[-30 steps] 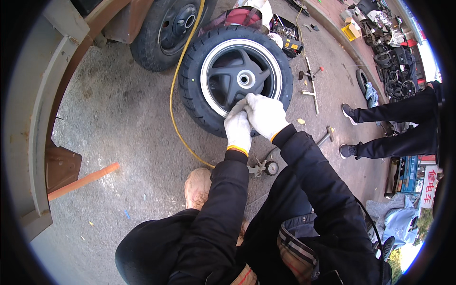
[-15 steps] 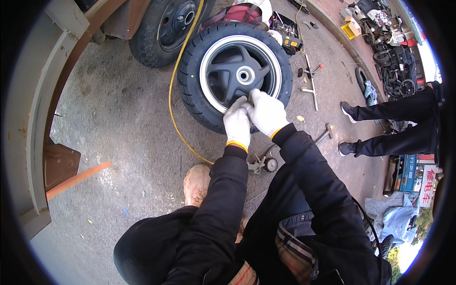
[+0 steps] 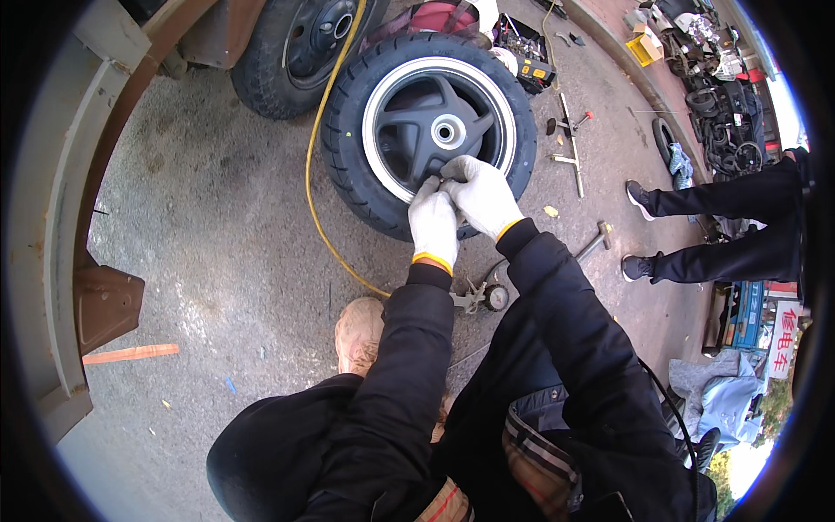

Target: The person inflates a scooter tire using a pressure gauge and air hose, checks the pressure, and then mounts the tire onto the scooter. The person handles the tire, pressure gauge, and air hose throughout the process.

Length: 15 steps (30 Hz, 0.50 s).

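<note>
A black tyre point(image 3: 352, 161) on a dark five-spoke wheel point(image 3: 414, 117) with a bright silver rim lies flat on the ground before me. My left hand point(image 3: 433, 224) and my right hand point(image 3: 484, 198) wear white gloves with yellow cuffs. They meet over the near part of the rim. Both have their fingers pinched together, the fingertips almost touching. Whatever they hold there is small and mostly covered by the gloves. Just right of my left sleeve, a round pressure gauge point(image 3: 497, 297) with a metal fitting rests on the ground.
A yellow hose point(image 3: 315, 187) curves past the tyre's left side. Another wheel point(image 3: 300, 65) stands behind it. To the right are a toolbox point(image 3: 532, 68), a T-shaped metal tool point(image 3: 570, 143) and a hammer point(image 3: 602, 237). A person's legs point(image 3: 722, 196) stand farther right. A vehicle frame point(image 3: 74, 200) borders the left.
My right hand has shifted slightly left, and its fingers have moved against the left fingertips. At the lower left, the orange strip's free end has swung nearer to me. The tyre stays in place.
</note>
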Available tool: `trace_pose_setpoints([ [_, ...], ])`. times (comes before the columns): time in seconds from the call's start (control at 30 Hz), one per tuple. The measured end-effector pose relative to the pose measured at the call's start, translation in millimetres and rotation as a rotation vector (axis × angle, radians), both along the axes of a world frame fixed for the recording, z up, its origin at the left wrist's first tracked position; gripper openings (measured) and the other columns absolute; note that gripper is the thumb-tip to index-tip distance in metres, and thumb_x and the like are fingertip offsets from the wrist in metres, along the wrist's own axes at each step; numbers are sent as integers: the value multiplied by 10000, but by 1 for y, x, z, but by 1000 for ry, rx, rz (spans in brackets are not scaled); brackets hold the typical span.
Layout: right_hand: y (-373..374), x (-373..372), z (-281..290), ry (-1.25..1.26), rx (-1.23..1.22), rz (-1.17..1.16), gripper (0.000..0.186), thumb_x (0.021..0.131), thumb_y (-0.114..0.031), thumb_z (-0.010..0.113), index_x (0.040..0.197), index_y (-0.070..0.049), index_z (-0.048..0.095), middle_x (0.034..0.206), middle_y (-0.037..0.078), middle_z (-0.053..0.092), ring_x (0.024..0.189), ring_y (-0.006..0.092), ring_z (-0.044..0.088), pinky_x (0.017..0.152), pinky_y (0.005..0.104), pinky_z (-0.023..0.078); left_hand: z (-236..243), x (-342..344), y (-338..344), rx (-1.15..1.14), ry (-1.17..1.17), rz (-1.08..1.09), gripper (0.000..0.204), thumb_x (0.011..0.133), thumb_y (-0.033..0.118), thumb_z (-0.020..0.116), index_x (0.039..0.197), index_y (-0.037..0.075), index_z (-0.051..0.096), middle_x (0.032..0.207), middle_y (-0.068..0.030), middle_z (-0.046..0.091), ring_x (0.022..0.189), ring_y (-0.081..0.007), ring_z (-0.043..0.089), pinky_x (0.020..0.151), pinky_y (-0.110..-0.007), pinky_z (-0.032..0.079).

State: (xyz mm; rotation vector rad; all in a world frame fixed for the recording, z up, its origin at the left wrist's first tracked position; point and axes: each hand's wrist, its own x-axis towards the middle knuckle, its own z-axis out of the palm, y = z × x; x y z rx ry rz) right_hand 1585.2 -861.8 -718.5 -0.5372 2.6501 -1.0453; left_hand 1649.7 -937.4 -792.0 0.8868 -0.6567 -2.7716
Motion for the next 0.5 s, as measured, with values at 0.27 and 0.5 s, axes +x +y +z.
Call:
trace_pose_setpoints([
  [0.27, -8, 4, 0, 153, 222, -34, 210, 1014, -202, 658, 1109, -36, 746, 1010, 265, 792, 989, 469, 758, 898, 515, 595, -27, -2, -18, 14, 188, -203, 257, 986, 124, 543, 1180, 37, 686, 1029, -89, 659, 885, -186, 646, 764, -322, 566],
  [0.5, 0, 3, -6, 145, 37, 75, 197, 1006, -162, 714, 1149, -29, 740, 1066, 255, 801, 1038, 451, 776, 931, 496, 608, -24, 2, -22, 7, 245, -212, 331, 956, 36, 511, 1252, 18, 656, 1114, -100, 661, 1038, -235, 689, 913, -359, 600],
])
